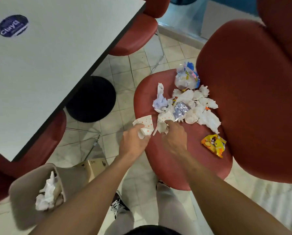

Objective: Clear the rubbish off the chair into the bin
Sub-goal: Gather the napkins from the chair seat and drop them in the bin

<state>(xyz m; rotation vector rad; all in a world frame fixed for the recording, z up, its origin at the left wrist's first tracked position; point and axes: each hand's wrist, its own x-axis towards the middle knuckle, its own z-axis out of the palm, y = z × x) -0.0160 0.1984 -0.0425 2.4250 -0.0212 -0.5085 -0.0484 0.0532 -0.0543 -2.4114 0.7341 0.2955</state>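
A red padded chair stands in front of me with a heap of crumpled white tissues and foil on its seat. A clear plastic bag with blue print lies at the back of the seat, and a yellow snack wrapper lies to the right. My left hand is shut on a white paper with orange dots at the seat's left edge. My right hand grips a crumpled white paper at the front of the heap. A grey bin with white tissues inside stands at the lower left.
A white table with a black edge fills the upper left, its black round base on the tiled floor. More red chairs stand around the table. A cardboard box sits beside the bin. My legs and a dark shoe show below.
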